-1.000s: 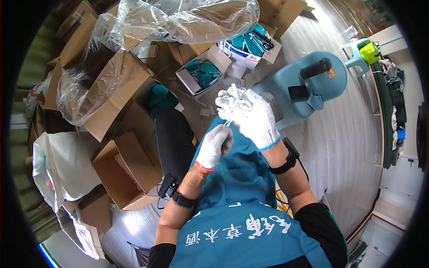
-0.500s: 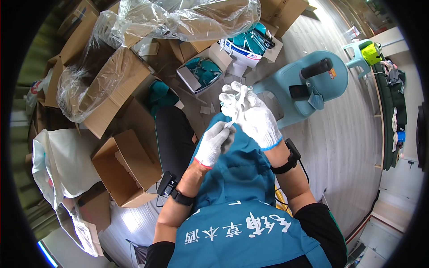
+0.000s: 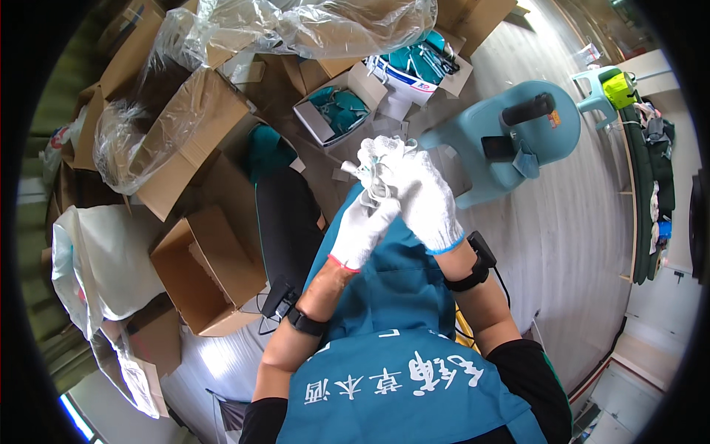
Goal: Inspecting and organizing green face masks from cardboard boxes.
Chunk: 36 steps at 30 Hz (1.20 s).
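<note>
White knit gloves cover both hands, which meet above the lap of my teal apron (image 3: 399, 263). A tangle of thin white cord (image 3: 381, 185) lies between them. My left hand (image 3: 367, 228), with a red cuff edge, closes its fingers on the cord from below. My right hand (image 3: 427, 194), with a blue cuff edge, curls round the upper part of the same cord. Its fingertips are bunched and overexposed, so the exact grip is hard to make out.
Ahead stand a small box (image 3: 361, 127) and a white box (image 3: 399, 90), both holding teal fabric pieces. A blue plastic seat (image 3: 473, 122) at right bears a black cup (image 3: 528, 109). On the left are an open carton (image 3: 233, 259), a white sack (image 3: 111, 259) and plastic-draped cartons (image 3: 192, 144).
My left hand has risen toward my right hand, and the two now touch or nearly touch. The cord, stretched between them before, is now gathered into loops.
</note>
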{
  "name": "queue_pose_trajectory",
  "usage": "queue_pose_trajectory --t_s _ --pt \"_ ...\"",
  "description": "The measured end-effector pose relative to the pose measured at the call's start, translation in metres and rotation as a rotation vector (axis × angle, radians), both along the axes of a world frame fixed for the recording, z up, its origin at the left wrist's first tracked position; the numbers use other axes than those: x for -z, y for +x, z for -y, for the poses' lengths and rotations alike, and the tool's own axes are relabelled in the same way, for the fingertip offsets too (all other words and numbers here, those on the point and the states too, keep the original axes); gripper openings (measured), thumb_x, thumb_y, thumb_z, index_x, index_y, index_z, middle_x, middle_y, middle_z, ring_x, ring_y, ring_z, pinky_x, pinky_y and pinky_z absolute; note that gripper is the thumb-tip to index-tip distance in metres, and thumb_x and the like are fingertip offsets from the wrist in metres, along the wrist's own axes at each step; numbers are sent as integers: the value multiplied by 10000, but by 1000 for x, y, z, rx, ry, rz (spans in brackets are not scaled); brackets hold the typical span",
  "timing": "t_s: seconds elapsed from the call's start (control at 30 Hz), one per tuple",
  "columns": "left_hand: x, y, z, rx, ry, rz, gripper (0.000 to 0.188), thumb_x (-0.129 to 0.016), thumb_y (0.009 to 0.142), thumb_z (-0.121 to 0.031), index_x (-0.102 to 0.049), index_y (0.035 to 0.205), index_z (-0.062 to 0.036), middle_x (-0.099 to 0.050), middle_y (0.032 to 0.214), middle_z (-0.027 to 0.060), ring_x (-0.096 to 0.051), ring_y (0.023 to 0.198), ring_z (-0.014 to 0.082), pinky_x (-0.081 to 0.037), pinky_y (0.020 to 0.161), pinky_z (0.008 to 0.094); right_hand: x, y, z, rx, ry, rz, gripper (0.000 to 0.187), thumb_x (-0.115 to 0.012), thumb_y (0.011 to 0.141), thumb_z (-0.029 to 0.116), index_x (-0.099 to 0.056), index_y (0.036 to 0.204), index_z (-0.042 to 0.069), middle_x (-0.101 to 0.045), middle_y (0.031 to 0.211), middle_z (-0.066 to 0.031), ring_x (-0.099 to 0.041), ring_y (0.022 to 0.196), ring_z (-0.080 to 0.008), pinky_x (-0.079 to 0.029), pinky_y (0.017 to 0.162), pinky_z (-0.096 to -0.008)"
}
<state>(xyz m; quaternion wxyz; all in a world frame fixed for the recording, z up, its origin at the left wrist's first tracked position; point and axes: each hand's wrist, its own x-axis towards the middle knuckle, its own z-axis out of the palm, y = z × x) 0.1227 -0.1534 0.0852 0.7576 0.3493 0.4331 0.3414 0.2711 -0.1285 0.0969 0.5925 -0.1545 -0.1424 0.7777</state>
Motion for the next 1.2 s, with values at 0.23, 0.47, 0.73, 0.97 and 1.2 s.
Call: queue_pose_trajectory --t_s 0.23,0.47,0.73,0.97,1.2 --pt "3 -4 -3 -45 -230 241 351 -556 1004 -408 -561 899 -73 -403 676 -34 -376 537 85 -289 493 250 -7 9 10 380 839 1839 438 -564 924 -7 -541 1360 26 -615 1332 -109 -576 1236 -230 -414 1086 -331" --pt "4 -11 -1 14 -155 161 281 -528 1040 -313 -573 978 -43 -392 664 -49 -344 524 68 -275 489 233 4 16 8 178 332 644 421 -486 1002 197 -486 1372 -3 -554 1375 -168 -522 1278 -303 -395 1092 -398" --pt "6 -7 4 -30 -54 7 212 -560 1022 -226 -609 1037 -20 -420 651 -55 -350 517 52 -278 486 227 12 19 6 173 -32 70 547 -415 1041 384 -417 1379 -46 -508 1377 -257 -502 1262 -423 -393 1085 -509" --pt "9 -13 3 -60 -143 151 147 -566 989 -141 -609 1040 -11 -426 650 -40 -355 520 63 -289 491 230 15 28 4 191 -50 21 419 -420 1053 326 -514 1282 -11 -615 1147 -166 -612 1069 -301 -478 965 -449" --pt "2 -22 5 111 -112 460 152 -595 939 -148 -575 1004 -12 -446 695 -1 -382 551 86 -310 503 249 10 38 9 -53 -111 671 391 -526 1030 329 -590 1208 -13 -665 976 -66 -656 809 -151 -539 729 -292"
